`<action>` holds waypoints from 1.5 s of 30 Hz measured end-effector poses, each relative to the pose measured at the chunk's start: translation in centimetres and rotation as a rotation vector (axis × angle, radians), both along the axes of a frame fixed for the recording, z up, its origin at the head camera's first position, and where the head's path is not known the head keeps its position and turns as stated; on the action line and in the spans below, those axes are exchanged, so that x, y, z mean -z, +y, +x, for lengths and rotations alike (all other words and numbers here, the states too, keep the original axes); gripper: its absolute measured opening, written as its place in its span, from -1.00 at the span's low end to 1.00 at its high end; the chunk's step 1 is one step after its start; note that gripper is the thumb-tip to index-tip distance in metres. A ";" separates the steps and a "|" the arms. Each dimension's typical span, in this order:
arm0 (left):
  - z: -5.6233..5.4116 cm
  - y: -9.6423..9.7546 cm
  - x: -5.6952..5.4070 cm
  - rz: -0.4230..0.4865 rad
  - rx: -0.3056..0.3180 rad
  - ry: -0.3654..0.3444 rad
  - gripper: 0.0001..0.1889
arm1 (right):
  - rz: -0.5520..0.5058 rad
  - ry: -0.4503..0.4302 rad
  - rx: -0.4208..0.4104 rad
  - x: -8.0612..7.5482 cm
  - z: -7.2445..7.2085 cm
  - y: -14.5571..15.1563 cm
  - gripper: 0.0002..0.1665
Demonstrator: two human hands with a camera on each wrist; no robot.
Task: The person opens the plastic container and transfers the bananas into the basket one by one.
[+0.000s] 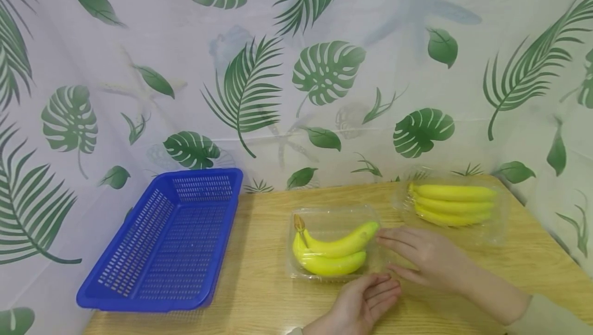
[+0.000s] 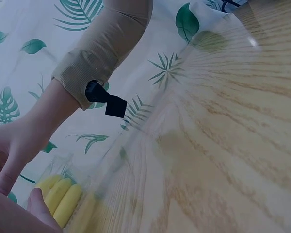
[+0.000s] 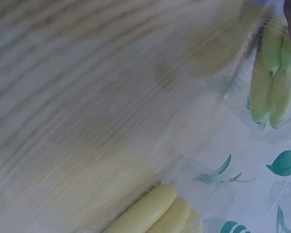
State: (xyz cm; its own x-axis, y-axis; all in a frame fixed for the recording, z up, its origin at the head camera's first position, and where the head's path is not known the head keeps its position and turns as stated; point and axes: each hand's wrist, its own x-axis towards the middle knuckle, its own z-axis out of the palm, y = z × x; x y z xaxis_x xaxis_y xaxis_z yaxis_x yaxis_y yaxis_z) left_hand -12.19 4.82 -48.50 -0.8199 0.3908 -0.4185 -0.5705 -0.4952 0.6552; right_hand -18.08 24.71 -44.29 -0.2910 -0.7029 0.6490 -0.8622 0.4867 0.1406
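Note:
Two yellow bananas (image 1: 333, 252) with a brown stem lie in a clear plastic box (image 1: 331, 214) near the middle of the table. My right hand (image 1: 431, 258) is at the box's right end, its straight fingers (image 1: 398, 234) pointing left, fingertips right by the upper banana's greenish tip. Below the box's front right corner is my left hand (image 1: 363, 301), palm turned up and fingers loosely bent, holding nothing. In the left wrist view both the right hand (image 2: 19, 141) and part of the left hand (image 2: 19, 213) show at the lower left.
On the left stands a blue perforated plastic basket (image 1: 180, 252). A second clear box (image 1: 498, 216) holding several bananas (image 1: 454, 204) sits at the back right of the wooden table (image 1: 259, 294). Behind hangs a leaf-patterned cloth (image 1: 278, 93). A black strap mount (image 2: 115, 106) is on the right wrist.

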 end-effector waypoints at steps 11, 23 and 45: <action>0.0 -0.1 0.1 -0.011 0.008 0.005 -0.65 | -0.030 0.013 0.014 -0.5 -0.5 -0.1 -0.34; 0.0 -0.4 0.0 0.008 0.033 0.009 -0.62 | -0.081 -0.024 0.047 -1.2 -0.9 -0.5 -0.30; -0.1 -0.4 -0.2 0.016 0.040 -0.025 -0.66 | -0.227 -0.203 0.073 -2.4 -1.9 -0.7 -0.43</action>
State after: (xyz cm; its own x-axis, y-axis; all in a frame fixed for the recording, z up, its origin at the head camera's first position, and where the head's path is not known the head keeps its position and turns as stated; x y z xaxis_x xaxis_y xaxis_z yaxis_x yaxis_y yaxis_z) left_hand -12.32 4.43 -48.34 -0.7927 0.4301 -0.4320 -0.6062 -0.4818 0.6327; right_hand -19.95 24.06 -41.89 -0.4752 -0.5195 0.7102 -0.8231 0.5477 -0.1501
